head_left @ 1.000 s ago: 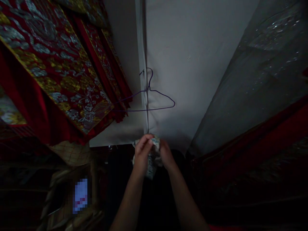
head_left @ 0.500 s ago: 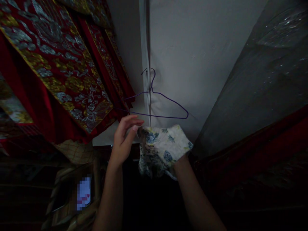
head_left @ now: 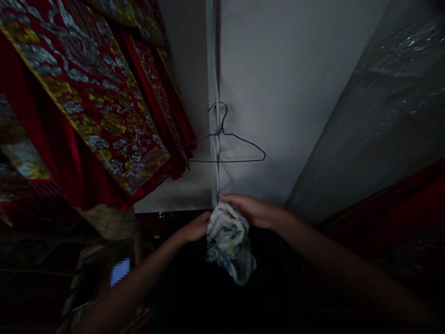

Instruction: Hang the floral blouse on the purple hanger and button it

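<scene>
A white cloth piece with a blue and yellow-green flower print (head_left: 227,232) hangs bunched between my two hands. My left hand (head_left: 197,226) is closed on its left edge, and most of those fingers are hidden behind the fabric. At the upper right of the cloth, my right hand (head_left: 255,211) grips it with the fingers reaching over its top. The lower end of the fabric droops in loose folds. Just above both hands, a thin purple wire hanger (head_left: 239,161) hangs by a pale strip on the wall, with no garment on it.
Red cloth embroidered in gold and silver (head_left: 114,123) hangs on the left, overlapping the hanger's left end. Clear plastic sheeting (head_left: 375,116) covers the right side. A phone with a lit, blurred screen (head_left: 120,272) lies at lower left on a bamboo-like frame (head_left: 138,248).
My right hand has come out of the cloth and now grips it from outside at the right. The cloth has gone from spread out to bunched. My left hand has moved lower, onto its left edge.
</scene>
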Tool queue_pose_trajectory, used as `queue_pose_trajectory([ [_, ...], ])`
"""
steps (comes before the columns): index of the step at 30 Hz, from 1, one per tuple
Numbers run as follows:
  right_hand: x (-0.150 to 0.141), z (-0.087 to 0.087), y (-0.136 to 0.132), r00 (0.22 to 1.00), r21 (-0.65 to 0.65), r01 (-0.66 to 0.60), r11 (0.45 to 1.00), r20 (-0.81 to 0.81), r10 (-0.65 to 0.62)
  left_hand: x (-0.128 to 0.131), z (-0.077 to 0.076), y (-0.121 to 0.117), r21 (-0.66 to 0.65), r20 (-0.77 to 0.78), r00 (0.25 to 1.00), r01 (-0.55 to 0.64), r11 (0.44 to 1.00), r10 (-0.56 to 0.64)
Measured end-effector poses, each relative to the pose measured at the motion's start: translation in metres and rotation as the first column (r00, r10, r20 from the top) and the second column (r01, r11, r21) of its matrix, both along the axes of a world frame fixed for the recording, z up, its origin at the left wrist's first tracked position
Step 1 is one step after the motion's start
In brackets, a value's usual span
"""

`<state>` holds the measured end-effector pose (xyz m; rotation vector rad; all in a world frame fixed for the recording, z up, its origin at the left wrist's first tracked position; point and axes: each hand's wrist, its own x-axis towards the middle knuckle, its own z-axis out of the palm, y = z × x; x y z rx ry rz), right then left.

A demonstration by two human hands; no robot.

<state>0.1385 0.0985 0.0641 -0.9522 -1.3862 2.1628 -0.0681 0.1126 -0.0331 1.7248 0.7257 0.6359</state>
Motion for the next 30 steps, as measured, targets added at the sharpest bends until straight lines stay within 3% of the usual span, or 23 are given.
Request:
queue_pose_trajectory([
  [2, 0.013, 0.008, 0.002, 0.996, 0.125, 0.012, 0.992, 0.089, -0.023, -0.017, 0.006, 0.001, 0.119, -0.148, 0.989, 0.036, 0.992, -0.018],
  [4, 0.021, 0.017, 0.003, 0.965, 0.397, -0.057, 0.916, 0.255, -0.051, -0.036, 0.014, 0.002, 0.275, -0.306, 0.951, 0.058, 0.960, 0.031],
  [5, 0.022, 0.021, 0.005, 0.930, 0.563, -0.094, 0.821, 0.344, -0.129, -0.044, 0.019, 0.002, 0.335, -0.374, 0.925, 0.060, 0.940, 0.075],
  [6, 0.022, 0.025, 0.008, 0.882, 0.721, -0.121, 0.682, 0.393, -0.259, -0.051, 0.023, 0.002, 0.376, -0.439, 0.891, 0.068, 0.924, 0.113],
  [7, 0.020, 0.028, 0.013, 0.830, 0.850, -0.126, 0.511, 0.372, -0.415, -0.057, 0.025, 0.003, 0.397, -0.504, 0.852, 0.080, 0.914, 0.144],
  [9, 0.013, 0.030, 0.031, 0.734, 0.982, -0.055, 0.182, 0.163, -0.659, -0.065, 0.029, 0.005, 0.402, -0.630, 0.752, 0.104, 0.910, 0.193],
  [10, 0.009, 0.028, 0.044, 0.700, 0.997, 0.011, 0.081, 0.051, -0.713, -0.067, 0.029, 0.008, 0.397, -0.690, 0.689, 0.105, 0.912, 0.222],
  [11, 0.006, 0.025, 0.059, 0.682, 0.996, 0.083, 0.034, -0.032, -0.731, -0.068, 0.030, 0.011, 0.396, -0.741, 0.621, 0.100, 0.913, 0.253],
  [13, 0.000, 0.011, 0.091, 0.667, 0.972, 0.230, 0.055, -0.116, -0.736, -0.071, 0.030, 0.019, 0.406, -0.808, 0.495, 0.077, 0.911, 0.318],
  [15, 0.000, -0.009, 0.115, 0.685, 0.943, 0.297, 0.148, -0.103, -0.721, -0.076, 0.032, 0.026, 0.430, -0.828, 0.419, 0.051, 0.901, 0.372],
  [16, 0.003, -0.020, 0.122, 0.712, 0.938, 0.287, 0.194, -0.073, -0.698, -0.079, 0.035, 0.028, 0.445, -0.828, 0.398, 0.038, 0.895, 0.394],
  [18, 0.015, -0.039, 0.124, 0.748, 0.947, 0.223, 0.230, -0.015, -0.664, -0.087, 0.042, 0.030, 0.437, -0.832, 0.384, 0.009, 0.899, 0.401],
  [20, 0.034, -0.048, 0.114, 0.737, 0.970, 0.135, 0.201, 0.038, -0.675, -0.093, 0.054, 0.030, 0.393, -0.838, 0.405, -0.019, 0.919, 0.367],
  [23, 0.069, -0.040, 0.095, 0.675, 0.990, 0.022, 0.136, 0.085, -0.733, -0.096, 0.080, 0.032, 0.419, -0.782, 0.492, -0.041, 0.907, 0.383],
  [25, 0.089, -0.027, 0.087, 0.672, 0.993, -0.015, 0.114, 0.094, -0.734, -0.091, 0.101, 0.037, 0.532, -0.682, 0.574, -0.035, 0.846, 0.453],
  [27, 0.104, -0.014, 0.082, 0.692, 0.994, -0.025, 0.110, 0.096, -0.715, -0.082, 0.122, 0.042, 0.661, -0.571, 0.626, -0.034, 0.750, 0.531],
  [30, 0.112, -0.003, 0.073, 0.744, 0.990, 0.017, 0.141, 0.082, -0.663, -0.062, 0.147, 0.052, 0.804, -0.446, 0.610, -0.049, 0.593, 0.655],
])
